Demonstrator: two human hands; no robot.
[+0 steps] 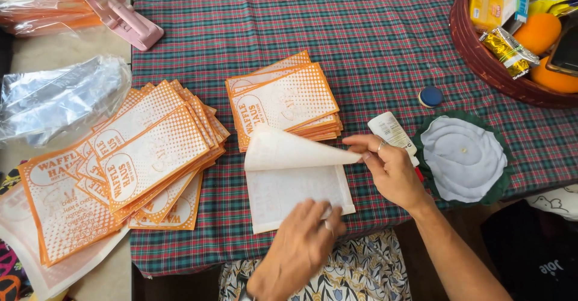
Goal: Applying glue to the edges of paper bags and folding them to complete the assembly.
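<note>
Covering the table is a red-and-green plaid woven cloth (373,30), seen from above. At the far left lies a crinkled clear plastic wrapper (57,99), and behind it a pink plastic clip-like holder (120,15). Next comes a fanned pile of orange-and-white printed paper bags (144,150), flat rectangles with dotted shading and oval badges, spilling over the table's left edge. A neater stack of the same orange-printed bags (286,99) sits near the middle of the cloth.

In front of that stack lies a thin white paper bag (295,183), printed side down, its top layer curled up and back. The left hand (301,244) reaches in from below, fingers spread flat and pressing on the bag's lower right part; a ring shows on one finger. The right hand (388,165) comes from the right, thumb and forefinger pinched narrow on the lifted flap's tip, while the other fingers seem to curl around a white tube with a red end (392,132).

Further right rest a small blue round cap (430,96) and a round white-and-green fabric mat (463,159). A dark red woven basket (481,60) in the corner holds yellow packets and orange fruit.
</note>
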